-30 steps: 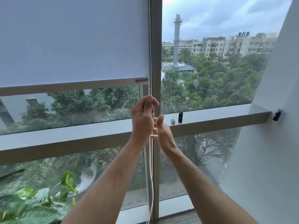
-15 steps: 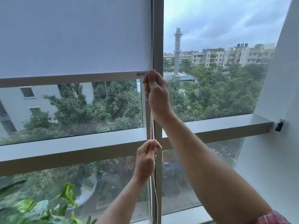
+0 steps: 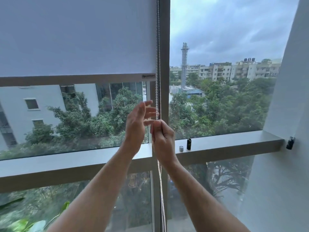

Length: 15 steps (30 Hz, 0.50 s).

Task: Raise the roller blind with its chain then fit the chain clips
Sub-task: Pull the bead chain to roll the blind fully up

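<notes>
The bead chain (image 3: 158,91) hangs straight down along the left face of the window's middle upright (image 3: 164,81), its long axis vertical, two strands side by side running from above the top of the view to below the bottom edge. The right hand (image 3: 163,139) is closed around it in front of the horizontal ledge (image 3: 234,144), thumb and forefinger pinched together at the top of the fist where the strands enter; below the wrist the chain comes out again and drops on past the ledge. The left hand (image 3: 136,124) is just left of the chain and level with the right hand's knuckles, palm turned toward the right, fingers spread and loosely extended. Its fingertips reach almost to the strands but are blurred, and it grips nothing that can be made out.

The roller blind (image 3: 75,36) covers the upper part of the left pane; its bottom bar (image 3: 75,79) lies level, well above both hands, its right end close beside the chain.

On the ledge, to the right of the upright and near the right wrist, stand a small silver cylinder (image 3: 181,148) and a taller black piece (image 3: 189,144), both upright and just beside each other. A black fitting (image 3: 290,143) sits on the wall at the ledge's right end.
</notes>
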{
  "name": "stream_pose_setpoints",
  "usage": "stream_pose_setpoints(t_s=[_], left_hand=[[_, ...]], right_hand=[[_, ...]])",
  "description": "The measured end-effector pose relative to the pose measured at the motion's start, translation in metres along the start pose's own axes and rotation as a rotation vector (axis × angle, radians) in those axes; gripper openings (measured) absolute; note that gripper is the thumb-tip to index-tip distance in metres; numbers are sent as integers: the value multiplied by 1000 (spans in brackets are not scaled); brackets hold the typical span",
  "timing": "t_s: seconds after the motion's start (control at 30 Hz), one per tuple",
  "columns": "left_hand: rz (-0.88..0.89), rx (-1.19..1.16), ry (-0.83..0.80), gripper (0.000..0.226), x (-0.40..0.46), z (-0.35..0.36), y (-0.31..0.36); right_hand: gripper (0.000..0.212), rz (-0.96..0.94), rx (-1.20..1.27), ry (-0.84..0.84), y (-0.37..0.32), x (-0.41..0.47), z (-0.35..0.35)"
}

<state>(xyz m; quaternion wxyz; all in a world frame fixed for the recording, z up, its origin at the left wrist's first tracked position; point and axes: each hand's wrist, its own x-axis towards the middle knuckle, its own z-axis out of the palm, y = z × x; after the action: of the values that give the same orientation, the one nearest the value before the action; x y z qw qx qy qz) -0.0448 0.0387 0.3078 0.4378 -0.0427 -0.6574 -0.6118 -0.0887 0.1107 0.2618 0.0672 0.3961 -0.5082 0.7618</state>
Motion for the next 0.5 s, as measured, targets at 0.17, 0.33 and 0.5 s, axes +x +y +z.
stream_pose_setpoints(t_s=[0.17,0.33,0.5], left_hand=[[-31,-113,-84,39,35,33,56],[86,-157,41,44,30,55,52],[139,-73,63,42,19,48,41]], right_hand=[[40,28,-61,8,6,-8,-5],[41,90,11,-83,0,-3,-14],[57,203,-1,-149,-5,23,-33]])
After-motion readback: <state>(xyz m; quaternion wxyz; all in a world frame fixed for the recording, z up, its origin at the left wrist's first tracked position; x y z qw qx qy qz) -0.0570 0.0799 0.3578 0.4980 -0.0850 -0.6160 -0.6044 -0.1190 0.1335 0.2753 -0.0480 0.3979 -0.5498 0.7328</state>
